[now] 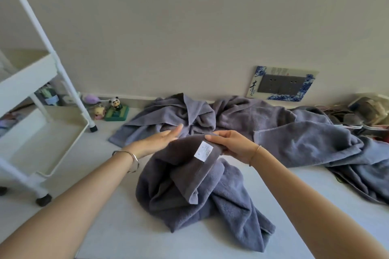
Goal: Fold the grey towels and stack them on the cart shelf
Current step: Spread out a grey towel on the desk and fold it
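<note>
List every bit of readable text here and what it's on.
"青": brushed on the blue-and-white socket surround; the smaller mark beneath it is too blurred.
Print on the white label of the held grey towel: too small to read.
Nothing else legible.

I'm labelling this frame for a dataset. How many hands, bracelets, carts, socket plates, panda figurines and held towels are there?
Hands: 2, left hand and right hand
Bracelets: 2, left bracelet and right bracelet
Carts: 1, white cart
Socket plate: 1
Panda figurine: 1
Held grey towel: 1
Total: 8
</note>
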A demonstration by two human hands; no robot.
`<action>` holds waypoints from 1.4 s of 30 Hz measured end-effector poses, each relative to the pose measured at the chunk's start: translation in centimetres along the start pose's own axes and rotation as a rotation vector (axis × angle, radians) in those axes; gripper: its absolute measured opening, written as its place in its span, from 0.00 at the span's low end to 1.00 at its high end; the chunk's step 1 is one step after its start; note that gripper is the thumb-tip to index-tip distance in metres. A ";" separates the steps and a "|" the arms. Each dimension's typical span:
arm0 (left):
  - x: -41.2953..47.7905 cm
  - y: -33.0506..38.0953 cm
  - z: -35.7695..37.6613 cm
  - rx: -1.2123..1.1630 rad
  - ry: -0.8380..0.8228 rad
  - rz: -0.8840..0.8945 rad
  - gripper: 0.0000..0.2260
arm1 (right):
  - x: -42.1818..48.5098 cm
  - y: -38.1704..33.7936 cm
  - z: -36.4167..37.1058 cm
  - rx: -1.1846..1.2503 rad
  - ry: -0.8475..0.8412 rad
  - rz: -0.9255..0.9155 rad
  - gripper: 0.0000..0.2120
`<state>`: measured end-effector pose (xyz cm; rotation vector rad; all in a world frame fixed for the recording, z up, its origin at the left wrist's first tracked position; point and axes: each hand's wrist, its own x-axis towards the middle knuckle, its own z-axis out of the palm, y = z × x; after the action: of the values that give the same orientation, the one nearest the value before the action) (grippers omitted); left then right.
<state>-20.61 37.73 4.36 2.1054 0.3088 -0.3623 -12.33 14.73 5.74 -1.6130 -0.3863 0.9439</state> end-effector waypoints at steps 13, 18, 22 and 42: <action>1.0 7.9 1.4 -0.299 0.183 0.307 0.10 | -1.4 -2.1 -0.9 0.147 -0.012 -0.098 0.24; 0.3 11.6 -1.1 -0.552 0.375 0.330 0.12 | -1.6 -2.8 1.3 -0.191 -0.077 -0.032 0.25; -1.4 14.8 -4.2 -0.668 0.502 0.384 0.12 | -2.3 -6.2 3.1 -0.200 0.038 -0.182 0.18; -9.5 31.7 -14.9 -0.495 0.790 0.766 0.20 | -13.0 -27.9 2.5 0.032 0.094 -0.796 0.18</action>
<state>-16.08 33.08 40.09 1.6229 0.0090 0.9222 -15.57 15.09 36.44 -1.2889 -0.8581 0.2631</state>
